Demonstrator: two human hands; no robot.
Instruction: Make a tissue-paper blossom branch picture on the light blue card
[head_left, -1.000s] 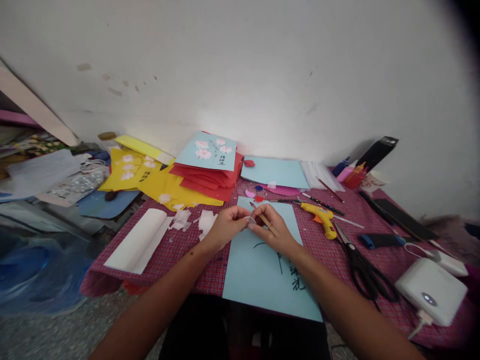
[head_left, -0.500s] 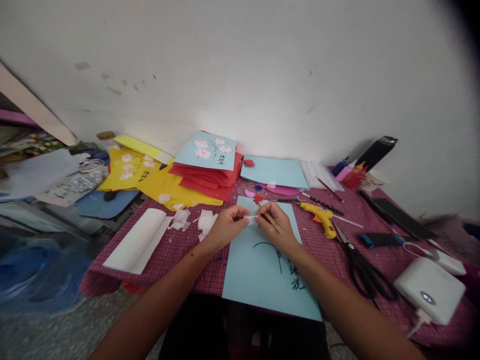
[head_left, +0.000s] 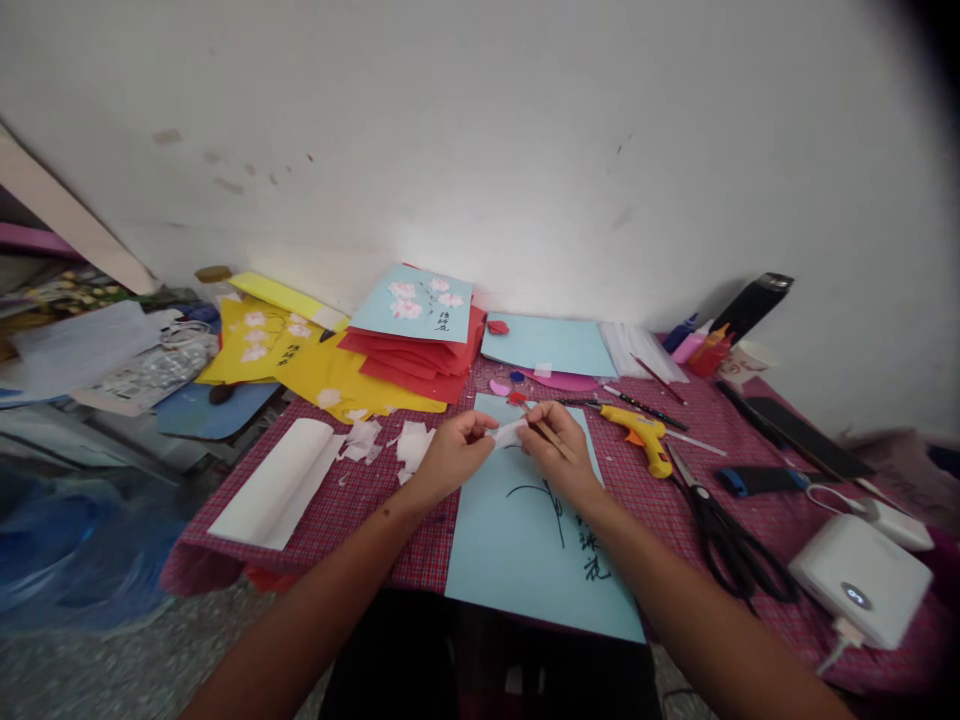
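Observation:
Between my two hands stretches a small piece of white tissue paper [head_left: 509, 434]. My left hand [head_left: 459, 447] pinches its left end between thumb and fingers. My right hand [head_left: 556, 445] pinches the right end and also holds a thin wooden stick [head_left: 553, 437], perhaps a brush; its tip is too small to make out. Both hands are above a light blue sheet [head_left: 517, 540] with black brush lines and black characters. Torn white tissue scraps [head_left: 412, 446] lie left of my left hand, beside a folded white tissue stack [head_left: 274, 485].
A yellow glue gun [head_left: 640, 432], black scissors [head_left: 731, 545] and a white power bank [head_left: 862, 580] lie to the right. Paint bottles [head_left: 709, 350] stand behind them. Red sheets [head_left: 420, 367] are piled at the back, and yellow sheets [head_left: 352, 373] spread to the left.
My hands have drawn slightly apart, and more of the white tissue shows between them. The stick in my right hand has shifted a little to the right.

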